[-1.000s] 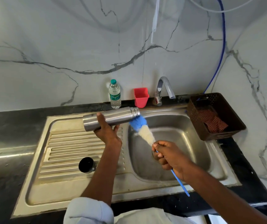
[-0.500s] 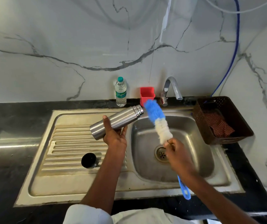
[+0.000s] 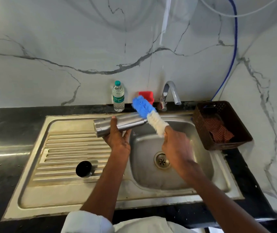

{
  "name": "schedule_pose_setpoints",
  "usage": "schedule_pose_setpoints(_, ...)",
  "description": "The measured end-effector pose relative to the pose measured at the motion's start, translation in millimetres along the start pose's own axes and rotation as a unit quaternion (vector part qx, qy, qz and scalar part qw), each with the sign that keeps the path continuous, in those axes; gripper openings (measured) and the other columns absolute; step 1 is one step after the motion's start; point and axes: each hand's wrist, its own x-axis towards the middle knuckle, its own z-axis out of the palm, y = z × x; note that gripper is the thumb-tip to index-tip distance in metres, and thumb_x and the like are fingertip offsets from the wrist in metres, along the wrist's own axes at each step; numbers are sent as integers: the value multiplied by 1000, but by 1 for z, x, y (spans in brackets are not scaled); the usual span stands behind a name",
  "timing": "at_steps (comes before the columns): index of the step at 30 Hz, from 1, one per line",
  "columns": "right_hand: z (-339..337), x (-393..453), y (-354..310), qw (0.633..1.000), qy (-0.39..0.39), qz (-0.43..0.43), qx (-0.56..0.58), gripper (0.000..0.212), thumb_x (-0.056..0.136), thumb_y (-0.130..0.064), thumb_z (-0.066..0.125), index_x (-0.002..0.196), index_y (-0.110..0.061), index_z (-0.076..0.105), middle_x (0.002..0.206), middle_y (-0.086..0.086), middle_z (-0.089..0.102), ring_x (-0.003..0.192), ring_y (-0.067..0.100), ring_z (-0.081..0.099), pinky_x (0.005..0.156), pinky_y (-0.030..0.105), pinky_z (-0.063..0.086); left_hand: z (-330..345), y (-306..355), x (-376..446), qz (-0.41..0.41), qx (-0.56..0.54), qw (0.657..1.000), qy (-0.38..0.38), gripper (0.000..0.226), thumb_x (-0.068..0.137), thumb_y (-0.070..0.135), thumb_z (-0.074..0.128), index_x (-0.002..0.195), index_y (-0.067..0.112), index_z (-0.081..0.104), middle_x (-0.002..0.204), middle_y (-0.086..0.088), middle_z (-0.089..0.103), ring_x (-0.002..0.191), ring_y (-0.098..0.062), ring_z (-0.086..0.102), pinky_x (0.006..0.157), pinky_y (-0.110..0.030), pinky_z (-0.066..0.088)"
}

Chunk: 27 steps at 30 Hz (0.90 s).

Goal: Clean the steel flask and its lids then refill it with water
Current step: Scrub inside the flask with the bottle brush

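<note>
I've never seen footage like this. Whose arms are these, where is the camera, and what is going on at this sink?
No machine here: a person wears a camera on their head, looking down at their own arms. The left hand grips a steel flask held sideways over the sink. The right hand holds a bottle brush with blue and white bristles, near the flask's mouth. A black lid sits on the draining board. Behind stand a water bottle, a red cup and the tap; a brown basket is at right.

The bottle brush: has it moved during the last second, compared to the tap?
Yes. The bottle brush, gripped by the right hand, has swung up and back: its blue tip, earlier at the flask mouth, now reaches the red cup beside the tap.
</note>
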Motion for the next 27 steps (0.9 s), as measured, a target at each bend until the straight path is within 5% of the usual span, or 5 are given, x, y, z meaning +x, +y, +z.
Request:
schedule_pose_setpoints(5, -37, -40, 17, 996, -30, -42, -66, 21, 100, -22, 55, 119, -19, 48, 103, 7, 68, 86, 29, 69, 61, 39, 51, -7, 13, 11, 29, -1, 1000, 2, 69, 77, 18, 91, 135, 23, 54, 131, -7, 70, 117, -28, 70, 85, -57, 62)
schedule_pose_setpoints(9, -45, -18, 4, 994, 7, -71, -81, 39, 90, -11, 58, 123, -16, 38, 101, 13, 68, 85, 39, 70, 60, 42, 50, -17, 6, 8, 7, 15, 1000, -18, 73, 77, 20, 91, 140, 18, 52, 130, -9, 71, 118, -29, 70, 86, -59, 61)
schedule_pose_setpoints(14, -50, 24, -15, 986, -36, -105, -121, 44, 89, -9, 58, 131, -19, 50, 107, 14, 67, 97, 39, 66, 68, 39, 41, -14, -9, -3, 7, 93, 990, -106, 67, 82, 14, 86, 141, 12, 55, 134, -11, 70, 123, -28, 68, 93, -58, 59)
schedule_pose_setpoints(17, -77, 13, -10, 980, -48, -117, -151, 33, 88, -11, 60, 118, -24, 59, 107, 10, 66, 97, 36, 65, 69, 37, 41, -13, -6, 4, 22, 82, 986, -143, 66, 82, 4, 83, 143, 10, 57, 133, -9, 70, 125, -26, 67, 95, -53, 59)
schedule_pose_setpoints(27, -46, 31, -11, 987, -35, -88, -130, 33, 90, -10, 61, 121, -18, 63, 107, 12, 68, 98, 36, 67, 73, 40, 50, -11, -11, 2, -58, 49, 988, -136, 100, 58, 14, 93, 149, 7, 51, 142, -17, 63, 129, -35, 63, 87, -56, 60)
